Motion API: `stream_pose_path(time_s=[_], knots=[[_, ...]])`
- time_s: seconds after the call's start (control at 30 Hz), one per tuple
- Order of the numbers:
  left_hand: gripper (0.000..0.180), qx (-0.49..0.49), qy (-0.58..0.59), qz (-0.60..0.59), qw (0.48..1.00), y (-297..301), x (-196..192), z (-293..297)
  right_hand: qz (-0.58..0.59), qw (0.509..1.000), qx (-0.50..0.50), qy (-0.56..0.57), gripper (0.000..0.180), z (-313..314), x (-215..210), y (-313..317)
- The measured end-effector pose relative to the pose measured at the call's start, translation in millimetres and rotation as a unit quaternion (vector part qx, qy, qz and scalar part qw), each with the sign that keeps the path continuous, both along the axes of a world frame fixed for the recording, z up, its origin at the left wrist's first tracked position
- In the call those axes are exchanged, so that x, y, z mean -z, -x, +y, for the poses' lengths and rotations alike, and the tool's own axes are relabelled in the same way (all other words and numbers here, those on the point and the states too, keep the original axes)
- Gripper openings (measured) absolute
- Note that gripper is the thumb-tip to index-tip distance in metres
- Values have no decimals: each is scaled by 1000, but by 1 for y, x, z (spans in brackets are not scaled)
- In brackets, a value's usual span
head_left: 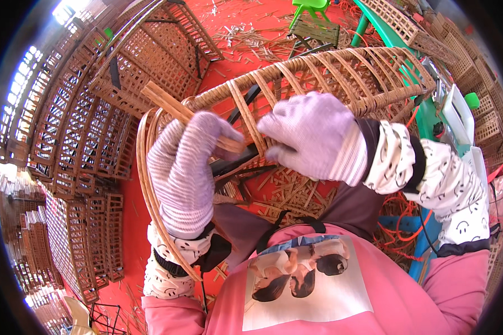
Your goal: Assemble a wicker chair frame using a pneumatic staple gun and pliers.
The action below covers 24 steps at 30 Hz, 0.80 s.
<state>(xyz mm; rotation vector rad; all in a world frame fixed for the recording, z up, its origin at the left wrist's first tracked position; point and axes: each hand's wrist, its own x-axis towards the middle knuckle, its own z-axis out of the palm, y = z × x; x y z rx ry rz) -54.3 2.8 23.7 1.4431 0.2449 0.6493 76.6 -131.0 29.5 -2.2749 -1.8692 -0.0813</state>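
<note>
A striped knit glove covers each hand. My left hand (187,167) is closed around a short bundle of flat cane strips (170,102) that sticks out past its fingers on both sides. A long cane strip (142,162) loops down beside my left wrist and forearm. The long woven rattan frame (285,68), its ribs wrapped in cane, lies across in front of me. My right hand (313,137) is at its near side, beside a wrapped upright strip (248,118). Its thumb and curled fingers are apart, with nothing visible between them; the palm is hidden.
Stacked lattice baskets (72,123) stand at the left, and a large open-weave basket (156,53) is at the far left. Cane scraps (296,195) litter the red floor (131,223). A folding stool (316,29), green chair (310,6) and green table (383,25) stand farther back.
</note>
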Motion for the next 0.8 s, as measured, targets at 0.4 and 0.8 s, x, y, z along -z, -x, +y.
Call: stream_pose_path(time_s=[0.4, 0.8], knots=[[23, 132, -595, -28, 792, 25, 58, -12, 18, 977, -94, -189, 45, -6, 40, -11], [21, 113, -449, 85, 882, 16, 0, 24, -166, 972, -68, -151, 36, 6, 52, -4]])
